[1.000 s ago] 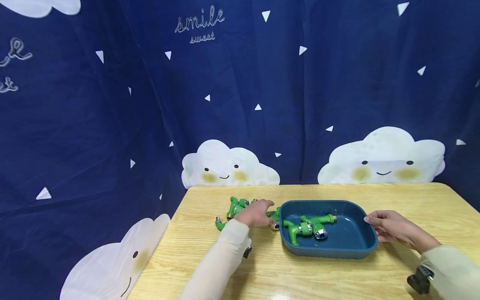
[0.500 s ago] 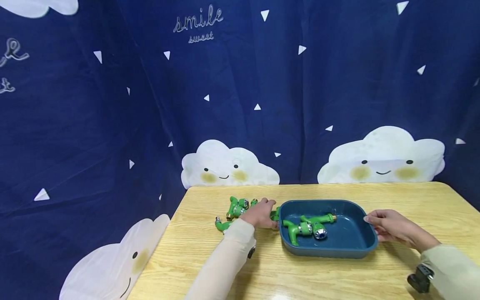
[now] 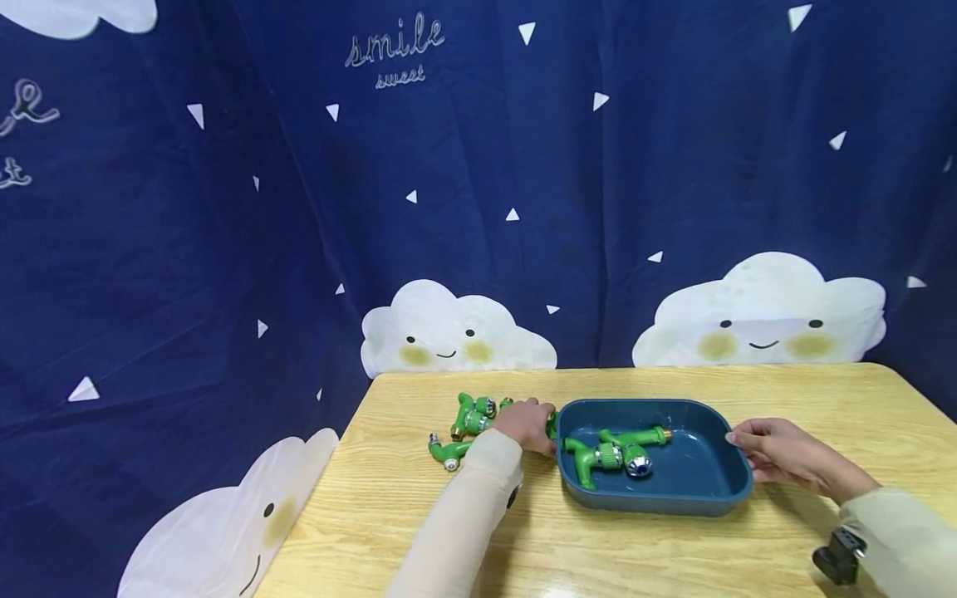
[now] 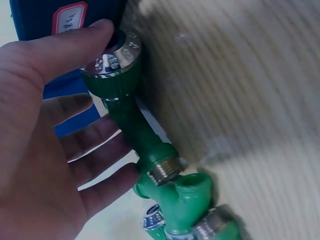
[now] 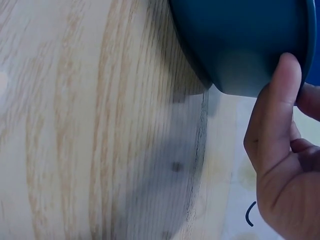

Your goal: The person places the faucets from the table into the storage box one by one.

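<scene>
My left hand (image 3: 526, 425) is at the left side of a dark blue plastic basin (image 3: 650, 503). It holds a green faucet (image 4: 132, 125), thumb on the chrome-ringed knob and fingers along the far side of its body. In the head view that faucet is mostly hidden behind the hand. My right hand (image 3: 785, 457) pinches the basin's right rim, with the thumb (image 5: 286, 80) against the wall in the right wrist view. Inside the basin lie a green faucet with its spout toward me (image 3: 586, 469) and another with a brass threaded end (image 3: 650, 436).
Left of my left hand, more green faucets (image 3: 467, 414) lie in a cluster on the wooden table (image 3: 635, 556). One with a curved spout (image 3: 447, 452) is nearest me. A blue curtain (image 3: 463, 208) with white clouds hangs behind the table's far edge.
My left hand has moved slightly right toward the basin, and its fingers have closed around the faucet there. My right hand and the basin stay in place.
</scene>
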Tool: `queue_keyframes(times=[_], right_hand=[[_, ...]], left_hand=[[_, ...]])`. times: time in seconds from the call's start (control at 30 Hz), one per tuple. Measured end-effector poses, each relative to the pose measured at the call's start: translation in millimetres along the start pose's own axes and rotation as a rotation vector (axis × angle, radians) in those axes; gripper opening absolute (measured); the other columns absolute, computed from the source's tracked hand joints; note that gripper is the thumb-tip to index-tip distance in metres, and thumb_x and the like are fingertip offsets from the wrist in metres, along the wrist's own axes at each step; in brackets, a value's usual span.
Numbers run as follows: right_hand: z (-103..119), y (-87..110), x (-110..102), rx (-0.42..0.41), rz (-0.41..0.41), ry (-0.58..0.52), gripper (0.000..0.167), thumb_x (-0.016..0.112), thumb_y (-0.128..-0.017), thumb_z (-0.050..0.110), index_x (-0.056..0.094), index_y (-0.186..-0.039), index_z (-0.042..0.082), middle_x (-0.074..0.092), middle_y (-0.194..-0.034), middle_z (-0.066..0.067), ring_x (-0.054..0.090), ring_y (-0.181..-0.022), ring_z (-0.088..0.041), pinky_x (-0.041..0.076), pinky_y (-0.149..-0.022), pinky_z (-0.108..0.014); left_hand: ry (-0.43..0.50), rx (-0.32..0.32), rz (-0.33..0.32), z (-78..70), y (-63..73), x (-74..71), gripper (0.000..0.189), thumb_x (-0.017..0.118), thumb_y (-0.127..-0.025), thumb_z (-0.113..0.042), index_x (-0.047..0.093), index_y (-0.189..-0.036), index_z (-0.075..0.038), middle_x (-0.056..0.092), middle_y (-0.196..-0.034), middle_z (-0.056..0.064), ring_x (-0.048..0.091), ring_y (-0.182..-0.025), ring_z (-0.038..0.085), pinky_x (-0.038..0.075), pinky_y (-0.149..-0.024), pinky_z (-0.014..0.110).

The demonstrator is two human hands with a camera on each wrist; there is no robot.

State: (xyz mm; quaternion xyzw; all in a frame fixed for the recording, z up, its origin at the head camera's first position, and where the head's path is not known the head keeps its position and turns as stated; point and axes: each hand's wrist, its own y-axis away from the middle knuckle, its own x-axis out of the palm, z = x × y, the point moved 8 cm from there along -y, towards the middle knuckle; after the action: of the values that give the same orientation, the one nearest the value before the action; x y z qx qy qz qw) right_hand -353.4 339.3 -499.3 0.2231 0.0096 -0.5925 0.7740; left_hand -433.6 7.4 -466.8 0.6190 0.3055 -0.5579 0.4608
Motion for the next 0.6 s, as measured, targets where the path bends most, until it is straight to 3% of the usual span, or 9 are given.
queue_keyframes(times=[0.2, 0.43, 0.6], right_hand=[[2.4, 1.4, 1.6, -0.015, 0.020, 0.017, 0.029, 0.045, -0.105, 0.021, 0.055, -0.114, -0.005, 0.063, -0.080, 0.002, 0.064, -0.069, -0.008, 0.059, -0.064, -0.027], [4.5, -3.0, -0.6, -0.008, -0.012, 0.049, 0.032, 0.044, -0.106, 0.021, 0.054, -0.116, -0.007, 0.062, -0.081, 0.000, 0.063, -0.069, -0.010, 0.059, -0.064, -0.027], [0.7, -3.3, -1.6, 0.019, -0.034, 0.062, 0.033, 0.043, -0.106, 0.020, 0.052, -0.119, -0.009, 0.061, -0.080, -0.001, 0.063, -0.069, -0.011, 0.059, -0.064, -0.028]], left_hand=[[-0.002, -0.010, 0.073, -3.2, -8.4, -1.9, 0.081, 0.081, -0.076, -0.045, 0.043, -0.147, -0.043, 0.057, -0.142, -0.006, 0.062, -0.114, 0.021, 0.054, -0.087, 0.030], [-0.030, -0.028, 0.090, -3.9, -13.6, -2.2, 0.054, 0.085, -0.070, -0.047, 0.066, -0.120, -0.038, 0.070, -0.119, -0.011, 0.065, -0.100, 0.016, 0.054, -0.082, 0.029], [-0.015, -0.020, 0.068, -3.9, -14.7, 0.5, 0.075, 0.087, -0.069, -0.048, 0.056, -0.136, -0.037, 0.066, -0.130, -0.011, 0.064, -0.113, 0.017, 0.054, -0.090, 0.029]])
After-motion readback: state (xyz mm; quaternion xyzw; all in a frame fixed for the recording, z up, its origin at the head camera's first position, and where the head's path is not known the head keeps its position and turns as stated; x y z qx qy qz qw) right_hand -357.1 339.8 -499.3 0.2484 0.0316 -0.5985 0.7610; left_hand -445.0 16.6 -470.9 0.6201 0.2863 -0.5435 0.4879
